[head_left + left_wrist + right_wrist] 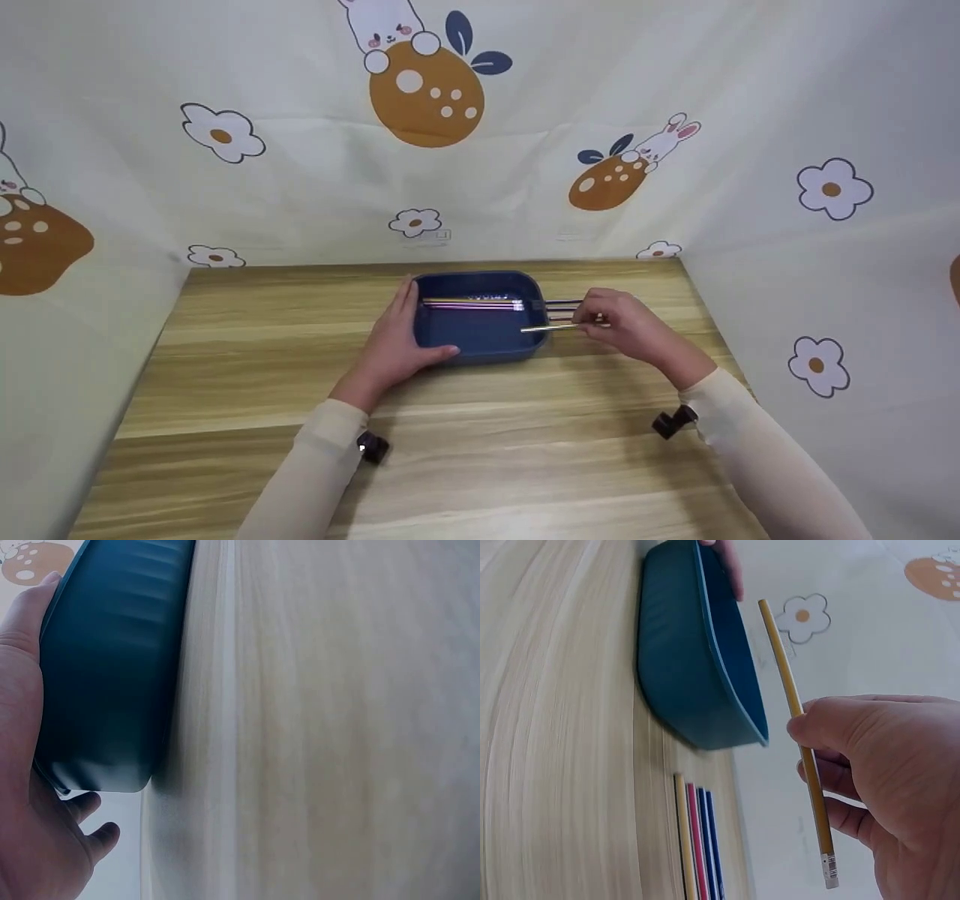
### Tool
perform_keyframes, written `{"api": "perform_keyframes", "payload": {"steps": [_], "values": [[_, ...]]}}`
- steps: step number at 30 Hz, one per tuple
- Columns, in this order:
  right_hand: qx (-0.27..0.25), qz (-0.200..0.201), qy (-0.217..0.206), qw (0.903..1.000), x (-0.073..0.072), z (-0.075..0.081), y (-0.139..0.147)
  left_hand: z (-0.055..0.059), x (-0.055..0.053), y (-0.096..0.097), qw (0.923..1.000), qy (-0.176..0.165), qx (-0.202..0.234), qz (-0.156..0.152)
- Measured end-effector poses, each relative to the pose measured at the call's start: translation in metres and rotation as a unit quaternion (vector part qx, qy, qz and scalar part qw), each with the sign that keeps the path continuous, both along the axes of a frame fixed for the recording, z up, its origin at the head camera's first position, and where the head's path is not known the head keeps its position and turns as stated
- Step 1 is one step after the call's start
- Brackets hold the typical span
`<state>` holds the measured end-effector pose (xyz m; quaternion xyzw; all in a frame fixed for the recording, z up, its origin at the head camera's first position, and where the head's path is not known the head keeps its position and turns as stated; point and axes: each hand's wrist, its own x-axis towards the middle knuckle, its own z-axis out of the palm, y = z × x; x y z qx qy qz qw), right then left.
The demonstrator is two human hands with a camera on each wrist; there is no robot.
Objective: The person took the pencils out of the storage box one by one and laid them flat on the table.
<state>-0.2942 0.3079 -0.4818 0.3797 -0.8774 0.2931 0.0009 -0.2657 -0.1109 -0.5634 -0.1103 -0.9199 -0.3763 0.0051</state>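
A dark blue, open-topped box (491,358) stands on the table, with several pencils (471,304) lying inside along its back. My left hand (394,337) holds its left end, the thumb over the front rim and the fingers along the left wall; two fingertips extend past the box in the left wrist view. My right hand (619,319) pinches a yellow pencil (810,765) between thumb and fingers. The pencil's blunt end overlaps the box's right rim in the head view, while its silver-banded eraser end points away from the box.
Several more pencils (697,840), yellow, red and blue, lie side by side on the wood-grain table (517,435) to the right of the box. A pale cloth (300,180) printed with rabbits and flowers hangs at the back and both sides.
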Motion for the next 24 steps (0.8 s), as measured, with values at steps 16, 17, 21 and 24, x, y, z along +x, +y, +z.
{"api": "perform_keyframes", "payload": {"steps": [16, 17, 21, 24], "values": [[-0.001, -0.042, -0.038, 0.9984, -0.004, -0.002, 0.037, -0.001, -0.001, -0.001, 1.0, 0.0, -0.002, 0.001], [-0.001, -0.045, -0.039, 0.9982, -0.004, -0.003, 0.039, -0.001, -0.001, -0.001, 1.0, 0.0, 0.0, -0.001], [-0.004, -0.055, -0.036, 0.9978, -0.005, -0.006, 0.046, -0.001, -0.001, -0.001, 1.0, -0.001, 0.007, -0.004], [-0.002, -0.06, -0.031, 0.9977, -0.006, -0.009, 0.05, -0.001, -0.001, -0.002, 1.0, -0.003, 0.008, -0.004]]}}
